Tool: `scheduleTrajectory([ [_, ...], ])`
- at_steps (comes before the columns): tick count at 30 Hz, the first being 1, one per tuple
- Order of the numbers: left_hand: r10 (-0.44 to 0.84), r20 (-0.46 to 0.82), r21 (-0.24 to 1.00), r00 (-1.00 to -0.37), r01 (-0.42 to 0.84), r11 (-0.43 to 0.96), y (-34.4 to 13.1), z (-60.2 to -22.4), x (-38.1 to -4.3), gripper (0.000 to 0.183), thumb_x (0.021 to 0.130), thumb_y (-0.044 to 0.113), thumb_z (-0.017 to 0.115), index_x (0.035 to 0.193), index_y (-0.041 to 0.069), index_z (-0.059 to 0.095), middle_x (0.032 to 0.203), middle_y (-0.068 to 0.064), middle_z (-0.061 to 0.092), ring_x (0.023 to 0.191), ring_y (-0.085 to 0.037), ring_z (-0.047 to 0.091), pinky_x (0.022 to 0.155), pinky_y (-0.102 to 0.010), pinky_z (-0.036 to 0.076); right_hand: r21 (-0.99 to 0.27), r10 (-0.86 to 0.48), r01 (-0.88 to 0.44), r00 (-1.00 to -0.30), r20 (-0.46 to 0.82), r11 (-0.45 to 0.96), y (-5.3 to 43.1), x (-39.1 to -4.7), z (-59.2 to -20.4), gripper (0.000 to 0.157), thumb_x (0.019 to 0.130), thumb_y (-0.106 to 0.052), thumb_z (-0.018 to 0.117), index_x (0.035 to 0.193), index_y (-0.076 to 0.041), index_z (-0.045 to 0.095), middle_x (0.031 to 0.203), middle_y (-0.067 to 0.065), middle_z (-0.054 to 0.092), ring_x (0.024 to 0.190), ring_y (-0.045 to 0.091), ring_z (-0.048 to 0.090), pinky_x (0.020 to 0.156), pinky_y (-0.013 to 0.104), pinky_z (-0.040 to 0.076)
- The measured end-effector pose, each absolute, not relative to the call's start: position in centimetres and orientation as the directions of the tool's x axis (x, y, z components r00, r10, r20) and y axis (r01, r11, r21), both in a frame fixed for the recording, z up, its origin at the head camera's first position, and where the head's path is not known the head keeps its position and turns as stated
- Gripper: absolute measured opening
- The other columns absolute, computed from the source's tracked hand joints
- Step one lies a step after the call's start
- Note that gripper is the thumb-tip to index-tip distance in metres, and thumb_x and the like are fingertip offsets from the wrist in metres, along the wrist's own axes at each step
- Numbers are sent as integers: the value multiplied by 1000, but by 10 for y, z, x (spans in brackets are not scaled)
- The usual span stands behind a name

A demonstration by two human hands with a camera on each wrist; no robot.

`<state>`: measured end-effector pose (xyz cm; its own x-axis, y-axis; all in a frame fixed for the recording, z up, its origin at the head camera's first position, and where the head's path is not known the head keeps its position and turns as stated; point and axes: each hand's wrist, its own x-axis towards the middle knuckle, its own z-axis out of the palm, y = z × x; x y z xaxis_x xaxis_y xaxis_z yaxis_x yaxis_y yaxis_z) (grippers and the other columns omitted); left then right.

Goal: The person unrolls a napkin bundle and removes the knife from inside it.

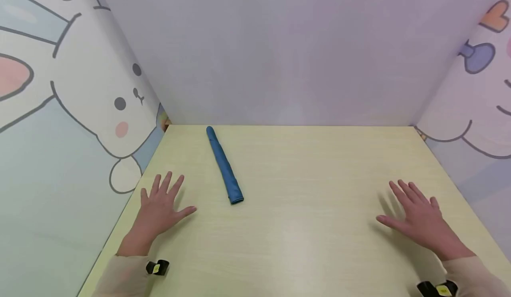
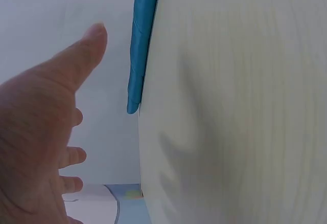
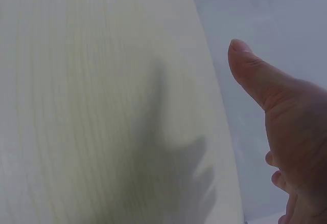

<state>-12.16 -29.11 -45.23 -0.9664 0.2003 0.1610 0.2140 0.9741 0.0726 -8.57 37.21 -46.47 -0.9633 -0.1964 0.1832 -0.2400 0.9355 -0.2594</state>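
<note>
A long, slim blue roll [image 1: 225, 166], which looks like folded fabric, lies slantwise on the left half of the table. One end is rounded and near the back edge; the nearer end is wider and flat. To its left, my left hand [image 1: 159, 210] hovers over the tabletop with fingers spread, apart from the roll. The left wrist view shows the same blue roll [image 2: 141, 45] beyond the thumb. Far over on the right, my right hand [image 1: 423, 221] is held above the table, fingers extended, holding nothing. Only the hand [image 3: 301, 132], its shadow and bare table show in the right wrist view.
The pale wood-grain table [image 1: 319, 168] ends at a plain lilac wall panel [image 1: 279, 53] at the back. Side panels stand along both edges, the left one [image 1: 48, 190] printed with a cartoon rabbit. A dark device [image 1: 158, 267] with a yellow label sits at the left wrist.
</note>
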Motion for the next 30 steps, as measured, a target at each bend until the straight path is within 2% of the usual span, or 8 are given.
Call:
scheduleTrajectory([
  [6, 223, 141, 79, -965, 236, 969, -277, -454, -128, 99, 76, 76, 57, 150, 15, 34, 153, -22, 26, 140, -47, 15, 94, -78, 13, -283, -237, -281, -955, 179, 917, 352, -98, -463, 102, 78, -54, 73, 154, -10, 22, 151, 26, 28, 142, 43, 16, 97, 78, 6],
  [14, 243, 104, 81, -964, 252, 964, -258, -455, -142, 99, 77, 77, 56, 151, 16, 33, 155, -20, 24, 141, -46, 14, 96, -77, 13, -288, -303, -350, -933, 195, 892, 322, -115, -462, 98, 77, -56, 74, 151, -7, 31, 146, 26, 36, 135, 45, 29, 96, 76, 16],
  [20, 261, 72, 117, -963, 268, 956, -243, -459, -153, 96, 79, 77, 52, 152, 18, 32, 155, -18, 24, 142, -44, 13, 97, -77, 14, -286, -357, -395, -917, 176, 873, 293, -134, -464, 97, 79, -62, 69, 150, -7, 33, 148, 23, 37, 137, 42, 29, 97, 73, 20],
  [25, 272, 29, 153, -962, 273, 950, -231, -460, -161, 93, 82, 75, 51, 152, 18, 31, 156, -17, 23, 143, -42, 12, 98, -75, 15, -296, -399, -422, -906, 139, 857, 261, -146, -465, 97, 79, -67, 63, 150, -8, 33, 151, 19, 34, 140, 38, 26, 102, 70, 18],
  [30, 270, -22, 175, -963, 262, 949, -223, -462, -172, 91, 85, 73, 48, 154, 18, 26, 157, -16, 21, 144, -40, 10, 101, -73, 14, -289, -475, -498, -867, 149, 818, 220, -155, -462, 95, 81, -68, 60, 149, -7, 35, 150, 15, 36, 141, 35, 27, 105, 67, 19],
])
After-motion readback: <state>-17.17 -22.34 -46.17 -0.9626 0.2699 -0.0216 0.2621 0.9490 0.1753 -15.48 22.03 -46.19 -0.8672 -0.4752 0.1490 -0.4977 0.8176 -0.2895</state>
